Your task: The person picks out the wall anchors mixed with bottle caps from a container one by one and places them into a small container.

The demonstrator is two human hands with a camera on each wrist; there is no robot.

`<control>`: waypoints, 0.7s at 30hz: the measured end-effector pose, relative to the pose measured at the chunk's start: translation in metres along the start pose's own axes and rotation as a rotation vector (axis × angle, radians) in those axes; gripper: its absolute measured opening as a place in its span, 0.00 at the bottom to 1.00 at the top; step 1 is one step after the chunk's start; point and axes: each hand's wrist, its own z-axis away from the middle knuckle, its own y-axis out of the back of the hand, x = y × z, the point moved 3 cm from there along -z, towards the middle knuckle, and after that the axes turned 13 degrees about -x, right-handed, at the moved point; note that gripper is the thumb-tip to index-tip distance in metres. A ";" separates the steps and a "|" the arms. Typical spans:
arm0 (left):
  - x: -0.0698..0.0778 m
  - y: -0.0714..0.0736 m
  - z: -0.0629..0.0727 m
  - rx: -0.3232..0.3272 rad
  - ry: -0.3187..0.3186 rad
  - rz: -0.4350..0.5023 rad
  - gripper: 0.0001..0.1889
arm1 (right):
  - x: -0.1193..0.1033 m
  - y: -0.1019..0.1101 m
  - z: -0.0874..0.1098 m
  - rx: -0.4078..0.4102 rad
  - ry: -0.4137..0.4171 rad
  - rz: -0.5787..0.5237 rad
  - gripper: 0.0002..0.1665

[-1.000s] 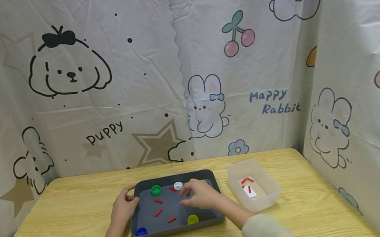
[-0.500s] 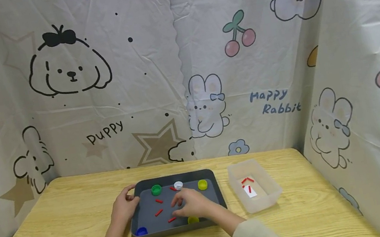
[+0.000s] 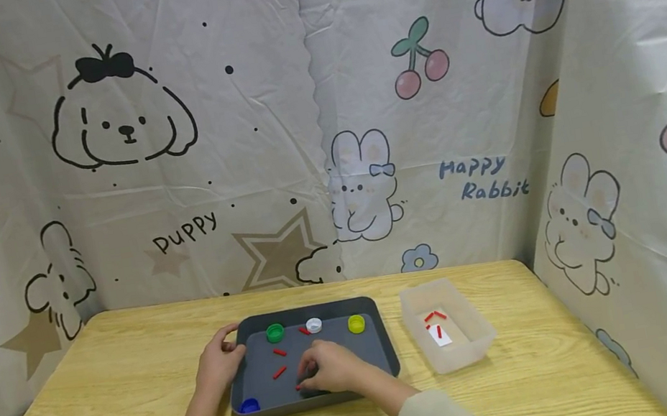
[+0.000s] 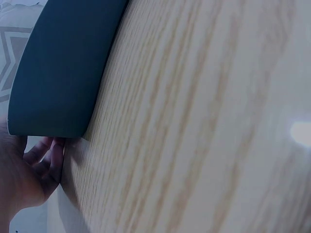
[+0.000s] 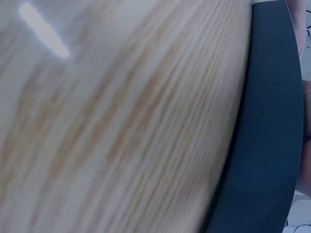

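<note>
A dark grey tray (image 3: pixel 261 414) lies on the table, with my left hand (image 3: pixel 219 363) holding its left side, thumb at the rim. In the left wrist view the fingers (image 4: pixel 46 162) bend against the tray's outer wall. My right hand (image 3: pixel 333 368) reaches low over the tray's front half, thumb and forefinger pinching a small red stick (image 3: pixel 299 387), mostly hidden by them. Other red sticks (image 3: pixel 279 372) lie in the tray. Bottle caps stand near its edges: green (image 3: pixel 275 332), white (image 3: pixel 313 325), yellow (image 3: pixel 356 324) and blue (image 3: pixel 250 405).
Right of the tray stands a translucent plastic box (image 3: pixel 482 343) containing several red sticks (image 3: pixel 439 315) and a white card (image 3: pixel 442 340). The wooden table (image 3: pixel 107 389) backs onto a printed curtain (image 3: pixel 257 140), which also hangs along its sides.
My right hand has moved left and down to the front red stick, uncovering the back yellow cap and covering the front yellow one. My left hand has stayed at the tray's side.
</note>
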 end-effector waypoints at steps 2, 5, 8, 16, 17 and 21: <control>-0.001 0.000 -0.001 0.002 -0.002 -0.001 0.26 | 0.001 -0.001 -0.001 -0.003 0.000 0.013 0.06; -0.001 0.000 -0.001 0.003 -0.006 0.001 0.26 | 0.001 -0.002 -0.003 -0.004 -0.001 0.027 0.04; -0.001 0.000 -0.001 0.001 -0.004 0.003 0.26 | 0.002 -0.003 -0.004 -0.003 -0.002 0.046 0.04; 0.000 0.000 -0.001 -0.001 -0.010 0.012 0.26 | 0.000 -0.005 -0.004 -0.009 0.012 0.046 0.03; 0.000 0.000 -0.001 -0.002 -0.009 0.014 0.26 | 0.000 -0.005 -0.005 -0.009 0.016 0.042 0.03; 0.000 0.000 0.000 0.000 -0.007 0.012 0.26 | 0.000 -0.004 -0.004 -0.013 0.021 0.025 0.03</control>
